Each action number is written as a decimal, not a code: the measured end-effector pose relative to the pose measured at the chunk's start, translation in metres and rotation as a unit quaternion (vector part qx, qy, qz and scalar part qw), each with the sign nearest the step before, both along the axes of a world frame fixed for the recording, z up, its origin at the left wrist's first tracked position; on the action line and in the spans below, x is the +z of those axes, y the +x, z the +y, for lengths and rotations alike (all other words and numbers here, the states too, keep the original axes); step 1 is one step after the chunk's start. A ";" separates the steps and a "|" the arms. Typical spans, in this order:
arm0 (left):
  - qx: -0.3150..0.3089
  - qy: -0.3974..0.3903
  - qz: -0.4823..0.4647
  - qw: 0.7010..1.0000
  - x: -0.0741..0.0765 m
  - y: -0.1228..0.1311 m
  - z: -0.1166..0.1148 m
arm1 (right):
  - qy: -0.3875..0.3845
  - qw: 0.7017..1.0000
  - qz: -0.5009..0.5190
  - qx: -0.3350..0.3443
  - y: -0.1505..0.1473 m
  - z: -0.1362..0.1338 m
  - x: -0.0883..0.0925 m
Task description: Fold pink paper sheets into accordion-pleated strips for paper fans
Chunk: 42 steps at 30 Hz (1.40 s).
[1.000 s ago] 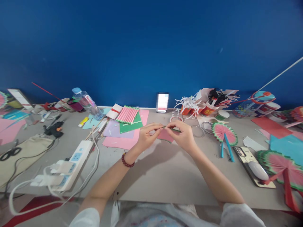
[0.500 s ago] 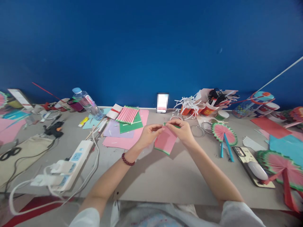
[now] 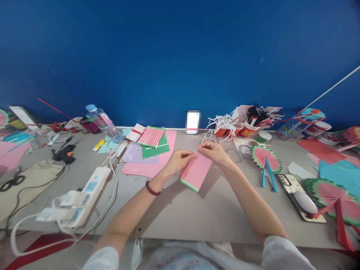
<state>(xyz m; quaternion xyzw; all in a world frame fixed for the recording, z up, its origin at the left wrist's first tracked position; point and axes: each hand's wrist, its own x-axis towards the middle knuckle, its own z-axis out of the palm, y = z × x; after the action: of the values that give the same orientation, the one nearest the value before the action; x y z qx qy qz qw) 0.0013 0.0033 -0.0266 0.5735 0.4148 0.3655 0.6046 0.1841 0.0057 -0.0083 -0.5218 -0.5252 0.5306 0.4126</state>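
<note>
A pink paper sheet (image 3: 196,171) with a green lower edge hangs over the middle of the grey table (image 3: 197,213). My left hand (image 3: 177,161), with a red bead bracelet on its wrist, pinches the sheet's upper left corner. My right hand (image 3: 213,152) pinches the upper right corner. The sheet slopes down toward me between both hands. Both hands are closed on the paper.
A stack of coloured sheets with a pleated pink piece (image 3: 152,137) lies behind my left hand. A power strip (image 3: 84,197), glue gun (image 3: 65,152) and bottle (image 3: 103,122) are on the left. Finished paper fans (image 3: 266,159), a phone (image 3: 300,197) and cups (image 3: 244,129) are on the right.
The paper was a narrow folded strip held between both hands; it has since opened downward into a full pink sheet. My hands stayed almost in place.
</note>
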 end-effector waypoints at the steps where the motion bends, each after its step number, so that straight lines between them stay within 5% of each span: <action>1: -0.008 -0.009 0.004 1.000 -0.001 -0.001 0.001 | -0.003 1.000 0.006 -0.008 0.001 0.001 -0.001; 11: -0.080 -0.020 0.053 0.995 -0.016 -0.009 0.011 | 0.020 0.993 0.038 -0.112 0.026 0.016 -0.004; 17: -0.020 -0.001 0.073 0.997 -0.022 -0.008 0.015 | 0.015 0.992 0.057 -0.114 0.034 0.017 -0.002; 21: 0.125 0.166 0.120 0.971 -0.027 -0.007 0.019 | 0.152 0.980 -0.028 -0.128 0.021 0.012 -0.004; 23: 0.166 0.183 0.100 0.964 -0.025 -0.007 0.020 | 0.293 0.937 -0.124 -0.147 0.008 0.006 -0.006; 26: 0.084 0.025 -0.002 0.996 -0.016 -0.008 0.020 | 0.501 0.821 -0.264 -0.076 -0.013 -0.007 -0.012; 29: -0.007 -0.061 -0.081 0.995 -0.006 -0.010 0.016 | 0.564 0.735 -0.377 0.012 -0.032 -0.016 -0.024; 31: -0.008 -0.033 -0.082 0.996 -0.003 -0.012 0.014 | 0.553 0.722 -0.412 0.051 -0.041 -0.018 -0.033; 35: 0.018 0.034 -0.014 0.999 -0.003 -0.016 0.017 | 0.492 0.775 -0.383 0.108 -0.041 -0.013 -0.039; 39: -0.026 0.032 0.064 0.997 -0.004 -0.024 0.025 | 0.409 0.861 -0.293 -0.075 -0.018 0.001 -0.028; 42: -0.092 0.043 0.104 0.989 -0.004 -0.031 0.029 | 0.281 0.934 -0.206 -0.080 0.003 0.013 -0.021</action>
<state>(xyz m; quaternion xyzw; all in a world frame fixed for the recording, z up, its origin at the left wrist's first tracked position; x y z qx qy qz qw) -0.0300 0.0318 -0.0310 0.6699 0.4048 0.2642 0.5635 0.1871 0.0190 -0.0294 -0.5228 -0.6828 0.2075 0.4662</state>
